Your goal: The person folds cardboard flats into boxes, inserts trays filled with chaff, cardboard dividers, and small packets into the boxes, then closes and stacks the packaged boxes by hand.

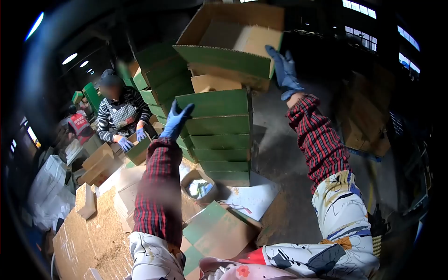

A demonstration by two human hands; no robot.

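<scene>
My right hand (284, 70), in a blue glove, is at the right side of an open green and brown cardboard box (224, 58); its fingers are spread and point up. That box sits tilted above a tall stack of green boxes (219, 126). My left hand (176, 119), also gloved in blue, touches the upper left edge of the stack with thumb and fingers apart. Behind the stack stands another column of green boxes (163, 74). The inside of the tilted box is bare cardboard.
A co-worker (122, 107) at the left handles a box across the dusty work table (79, 238). A round container (199, 186) and a green and brown box (219, 233) lie nearer me. Brown cartons (366, 116) stand at the right.
</scene>
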